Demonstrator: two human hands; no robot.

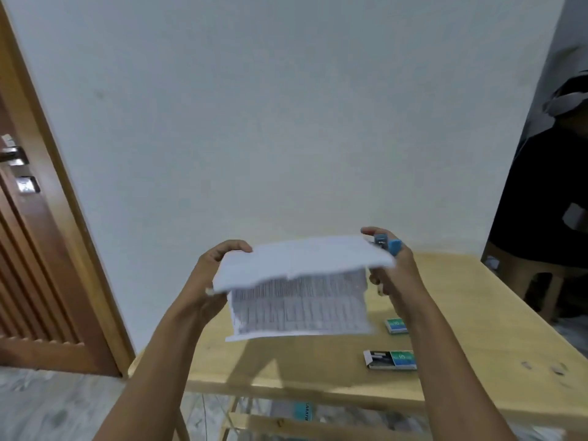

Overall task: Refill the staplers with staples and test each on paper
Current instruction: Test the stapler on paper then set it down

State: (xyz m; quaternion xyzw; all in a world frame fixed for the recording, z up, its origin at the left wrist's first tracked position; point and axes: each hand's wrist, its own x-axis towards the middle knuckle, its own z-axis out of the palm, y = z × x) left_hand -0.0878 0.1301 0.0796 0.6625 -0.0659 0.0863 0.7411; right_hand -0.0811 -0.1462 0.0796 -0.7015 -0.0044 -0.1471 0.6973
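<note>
Left hand (pixel 219 268): fingers curled over left edge of paper (pixel 302 259), pinching it. Sheets up in air above counter (pixel 477 313), folded, printed lower half hanging. Make your pinch firm, layers squared.

Right hand (pixel 401 275) wraps blue stapler (pixel 386 243) at paper's far right corner; whether it already bites sheets, cannot tell. Seat corner fully in throat, then squeeze once, hard.

On counter, right: open staple box (pixel 391 359), second box (pixel 396 325) just beyond, both apart from your hands.
</note>
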